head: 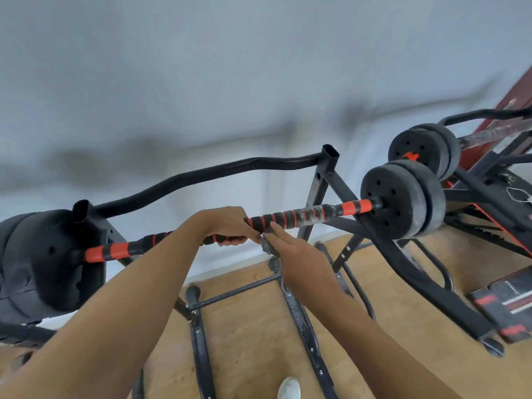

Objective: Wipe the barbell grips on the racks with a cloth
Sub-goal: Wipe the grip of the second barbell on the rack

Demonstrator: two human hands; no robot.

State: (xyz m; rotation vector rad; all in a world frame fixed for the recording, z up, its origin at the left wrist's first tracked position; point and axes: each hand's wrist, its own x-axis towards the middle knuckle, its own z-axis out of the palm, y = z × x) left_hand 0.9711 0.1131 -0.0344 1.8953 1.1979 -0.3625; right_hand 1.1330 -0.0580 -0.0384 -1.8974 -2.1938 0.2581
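Both forearms are bare from the lower edge of the view up to the wrists, with no sleeves showing. The left hand (227,226) and the right hand (296,251) are bare, without gloves. The pale, rounded toe of a shoe (288,387) shows low down.

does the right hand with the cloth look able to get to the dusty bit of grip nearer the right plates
Probably yes: the right hand holds the cloth just below the bar, and the dusty grip alongside looks unobstructed.
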